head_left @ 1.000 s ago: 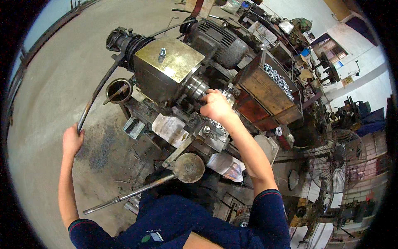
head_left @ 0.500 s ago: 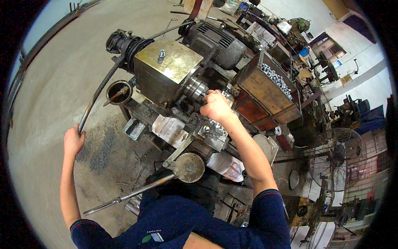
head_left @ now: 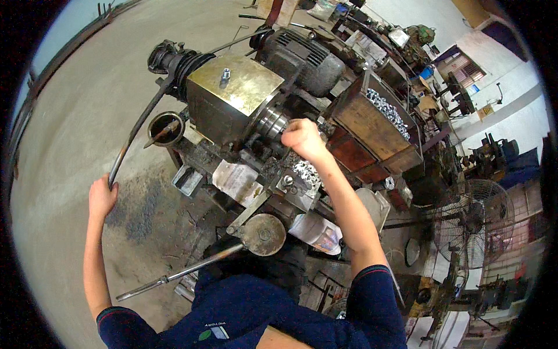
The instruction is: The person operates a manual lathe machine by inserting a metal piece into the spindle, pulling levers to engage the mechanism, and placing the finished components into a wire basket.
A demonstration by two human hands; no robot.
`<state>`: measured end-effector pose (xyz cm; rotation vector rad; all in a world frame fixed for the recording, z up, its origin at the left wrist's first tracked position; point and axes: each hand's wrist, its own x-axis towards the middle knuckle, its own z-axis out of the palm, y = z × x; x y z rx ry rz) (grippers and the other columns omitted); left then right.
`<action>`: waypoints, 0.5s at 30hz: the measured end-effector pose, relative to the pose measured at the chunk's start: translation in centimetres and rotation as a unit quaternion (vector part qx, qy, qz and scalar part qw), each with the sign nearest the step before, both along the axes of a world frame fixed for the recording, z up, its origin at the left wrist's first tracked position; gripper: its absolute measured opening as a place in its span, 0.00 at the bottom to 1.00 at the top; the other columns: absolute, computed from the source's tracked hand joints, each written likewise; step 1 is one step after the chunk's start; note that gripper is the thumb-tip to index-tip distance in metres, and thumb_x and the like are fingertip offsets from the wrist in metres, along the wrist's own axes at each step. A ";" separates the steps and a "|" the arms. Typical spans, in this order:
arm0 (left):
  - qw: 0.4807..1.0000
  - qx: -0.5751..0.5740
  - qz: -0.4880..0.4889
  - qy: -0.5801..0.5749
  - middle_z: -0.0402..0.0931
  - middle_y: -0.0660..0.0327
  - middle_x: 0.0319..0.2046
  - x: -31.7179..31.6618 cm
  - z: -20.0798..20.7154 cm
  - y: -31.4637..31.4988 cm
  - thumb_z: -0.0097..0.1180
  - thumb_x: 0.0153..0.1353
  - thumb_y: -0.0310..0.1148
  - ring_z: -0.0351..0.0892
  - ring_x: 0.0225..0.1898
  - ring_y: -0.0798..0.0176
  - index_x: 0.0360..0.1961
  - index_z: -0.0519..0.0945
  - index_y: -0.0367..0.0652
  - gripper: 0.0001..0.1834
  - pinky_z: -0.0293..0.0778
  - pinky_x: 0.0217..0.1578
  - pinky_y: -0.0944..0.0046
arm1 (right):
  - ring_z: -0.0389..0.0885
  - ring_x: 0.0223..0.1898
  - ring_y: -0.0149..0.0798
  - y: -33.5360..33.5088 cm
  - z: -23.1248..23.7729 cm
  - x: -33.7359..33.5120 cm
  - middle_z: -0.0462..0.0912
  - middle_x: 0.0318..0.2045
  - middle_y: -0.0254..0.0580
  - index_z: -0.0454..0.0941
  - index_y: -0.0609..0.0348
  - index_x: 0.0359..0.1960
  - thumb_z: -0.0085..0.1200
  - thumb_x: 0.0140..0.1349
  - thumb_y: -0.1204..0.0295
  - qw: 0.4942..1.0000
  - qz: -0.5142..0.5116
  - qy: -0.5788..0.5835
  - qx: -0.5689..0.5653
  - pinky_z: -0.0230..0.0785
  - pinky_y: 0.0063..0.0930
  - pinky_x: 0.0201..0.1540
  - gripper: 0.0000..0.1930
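Nearest, at six o'clock from the view's centre, a round metal disc [head_left: 264, 234] joins a steel rod [head_left: 200, 265] slanting out toward eight o'clock, near the person's dark shirt [head_left: 256, 314]; the cloth could snag if the person leans in. At nine o'clock the left hand [head_left: 103, 198] is wrapped round the lower end of a long lever [head_left: 137, 129], which rises to between ten and eleven. Just off centre, at one o'clock, the right hand [head_left: 303, 139] is curled at the nose of the bright spindle [head_left: 272, 123]; its fingertips are hidden, so I cannot tell whether they pinch anything. Should the spindle turn, or the long lever slip, bare fingers could be caught. Below that hand lie heaped bright metal bits [head_left: 306, 173], which could cut skin. Farther out, at two o'clock, a wooden box [head_left: 372, 134] holds small shiny parts [head_left: 388, 110]. At eleven, a loose fitting [head_left: 225, 74] stands on a flat cover [head_left: 250, 93]; vibration could walk it off. Beyond, at twelve, sits a motor [head_left: 305, 61].
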<state>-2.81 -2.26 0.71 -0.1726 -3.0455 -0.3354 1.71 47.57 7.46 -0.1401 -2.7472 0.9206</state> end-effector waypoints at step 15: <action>0.971 -0.213 -0.028 0.104 0.74 0.50 0.22 -11.5 0.1 -9.5 0.51 0.43 0.26 0.75 0.28 0.48 0.23 0.76 0.40 0.04 0.71 0.30 0.52 | 0.78 0.26 0.45 -1.3 3.0 -0.9 0.77 0.19 0.53 0.78 0.66 0.20 0.52 0.33 0.67 0.994 -0.030 -0.100 -0.036 0.68 0.32 0.32 0.14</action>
